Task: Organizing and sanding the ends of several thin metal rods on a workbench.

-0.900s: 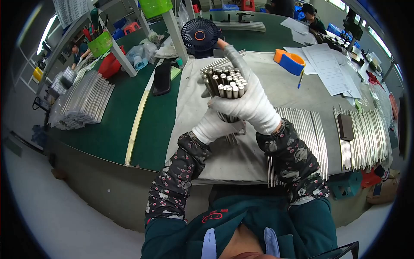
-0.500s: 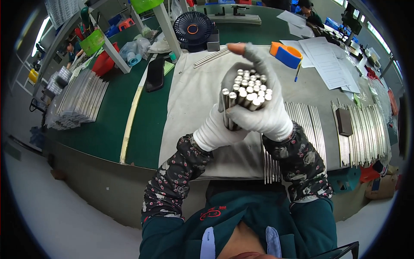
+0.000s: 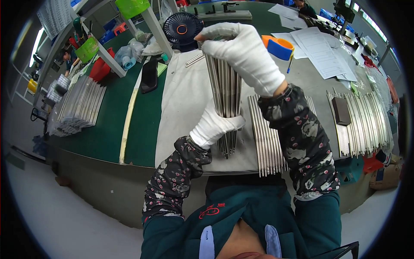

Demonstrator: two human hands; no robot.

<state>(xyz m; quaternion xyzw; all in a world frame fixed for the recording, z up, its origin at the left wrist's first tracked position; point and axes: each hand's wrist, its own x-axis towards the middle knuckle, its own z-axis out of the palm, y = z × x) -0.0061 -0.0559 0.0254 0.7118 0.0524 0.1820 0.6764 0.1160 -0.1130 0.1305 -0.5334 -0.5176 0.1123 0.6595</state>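
A thick bundle of shiny metal rods [image 3: 224,88] stands nearly upright above the pale cloth. My left hand [image 3: 213,125], in a white glove, is wrapped round its lower part, and the rods' lower ends show beneath it. My right hand [image 3: 248,56], also gloved, curls over the upper end of the bundle and hides the rod tips; one bare fingertip pokes out of the glove. More rods [image 3: 268,142] lie side by side on the cloth, partly behind my right forearm.
At the right, a dark block [image 3: 341,111] rests on another row of rods [image 3: 366,125]. Behind are a black fan [image 3: 182,29], a blue and orange tape roll [image 3: 279,48] and papers [image 3: 321,54]. A phone [image 3: 149,75] and stacked wrapped rods [image 3: 82,105] lie left.
The bundle has swung from pointing its ends toward me to standing nearly upright. My right hand has moved from round its side up to its top; my left stays lower down.
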